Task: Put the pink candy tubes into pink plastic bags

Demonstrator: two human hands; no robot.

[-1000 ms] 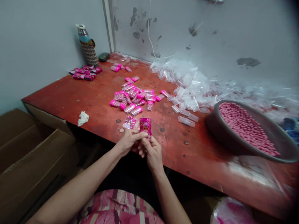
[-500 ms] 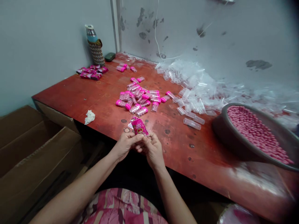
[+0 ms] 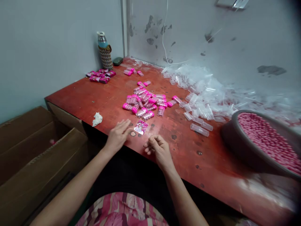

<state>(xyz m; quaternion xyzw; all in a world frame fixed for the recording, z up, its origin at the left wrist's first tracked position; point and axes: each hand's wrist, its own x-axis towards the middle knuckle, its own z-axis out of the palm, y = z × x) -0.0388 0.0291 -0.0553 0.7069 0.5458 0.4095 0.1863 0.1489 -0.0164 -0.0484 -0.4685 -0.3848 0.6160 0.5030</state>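
Note:
My left hand (image 3: 118,135) is over the table's front edge, its fingers stretched out and nothing in it. To its right, my right hand (image 3: 160,150) has curled fingers with the thumb against them; whatever is inside, if anything, is hidden. Between and just beyond both hands, a small shiny pink printed packet (image 3: 141,126) lies flat on the red table (image 3: 113,108). Behind it is a pile of clear tubes with pink caps (image 3: 148,115), filled with pink beads.
A grey basin (image 3: 229,133) of pink beads (image 3: 265,138) stands at right. Empty clear tubes (image 3: 199,129) are heaped along the wall. Pink packs (image 3: 100,79) and a bottle in a knitted cover (image 3: 105,56) are back left. White tissue (image 3: 97,119) lies near an open cardboard box (image 3: 58,150).
The pink pack that both hands held is gone from them. My hands have moved apart, the left one opening. A small blurred pink thing now shows inside the cardboard box. The view has shifted slightly.

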